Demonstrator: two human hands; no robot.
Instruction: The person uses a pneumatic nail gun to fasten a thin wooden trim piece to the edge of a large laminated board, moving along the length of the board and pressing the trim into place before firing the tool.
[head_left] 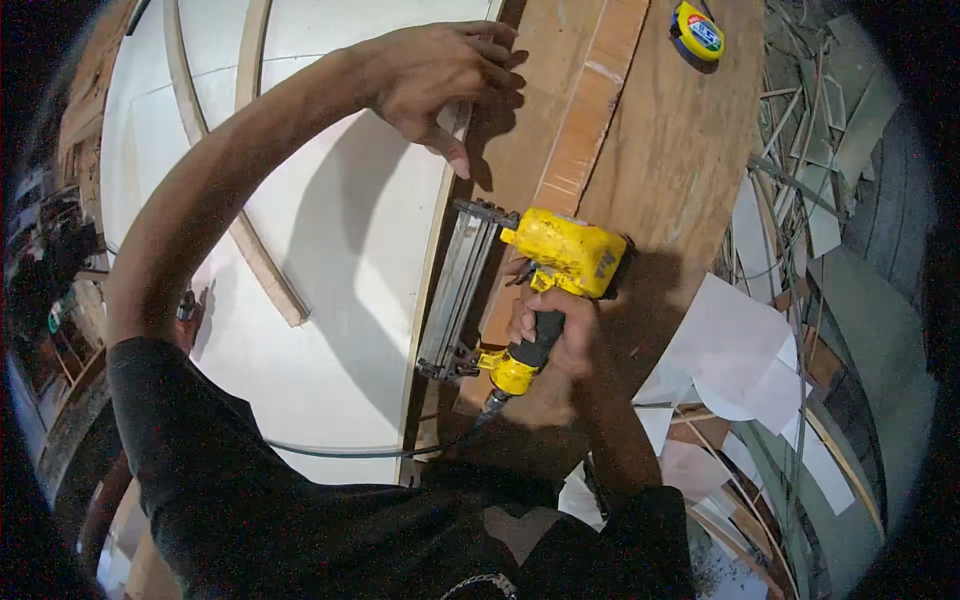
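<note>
A yellow pneumatic nail gun (545, 275) is gripped by the right hand (550, 330), fingers closed around its dark handle, with the nose set against a thin curved wooden strip (432, 260) at the edge of a white panel (340, 250). The strip is pressed down by the left hand (440, 75) farther up, fingers bent over it and thumb pointing down. The long metal magazine (458, 295) lies along the strip. Open white surface is left to the left of the strip, crossed by another curved wooden strip (265, 265). To the right, bare plywood tabletop (680, 160) is seen, with a yellow tape measure (700, 30) near its far edge. The air hose (350, 452) is partly hidden by the dark shirt. Beyond the table's right edge, offcuts and white scraps (740, 370) are piled, hard to tell apart.
</note>
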